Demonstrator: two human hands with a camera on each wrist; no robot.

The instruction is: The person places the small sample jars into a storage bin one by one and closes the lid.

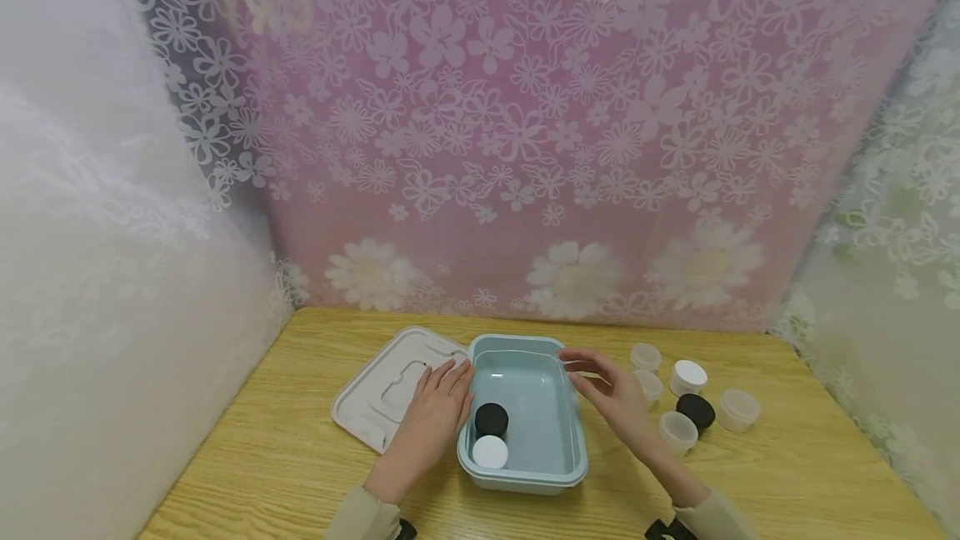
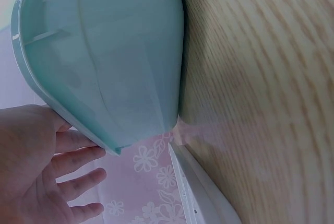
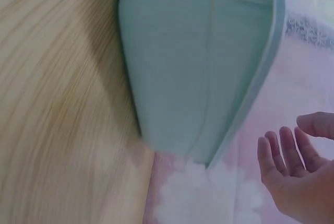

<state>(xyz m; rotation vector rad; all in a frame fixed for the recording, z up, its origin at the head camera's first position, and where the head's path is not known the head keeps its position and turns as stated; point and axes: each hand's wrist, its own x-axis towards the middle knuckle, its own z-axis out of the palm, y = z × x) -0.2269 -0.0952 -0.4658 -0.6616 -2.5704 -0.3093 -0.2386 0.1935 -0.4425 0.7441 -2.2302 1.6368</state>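
Observation:
A light blue plastic box (image 1: 536, 432) stands on the table. Inside, near its front left corner, are a black round piece (image 1: 491, 420) and a white round piece (image 1: 491, 452). My left hand (image 1: 437, 411) lies along the box's left rim with fingers extended; the left wrist view shows the fingertips right at the rim. By the right rim is my right hand (image 1: 611, 397), fingers loosely bent and nothing between them. In the right wrist view this hand (image 3: 297, 169) appears apart from the box wall (image 3: 172, 67). A whitish rectangular lid (image 1: 375, 386) lies left of the box, partly hidden by my left hand.
Right of the box are several clear round cups (image 1: 678, 432), a white round container (image 1: 688, 377) and a black round piece (image 1: 695, 412). A pink floral curtain (image 1: 480, 148) hangs behind the wooden table (image 1: 270, 440), with pale sheets at both sides.

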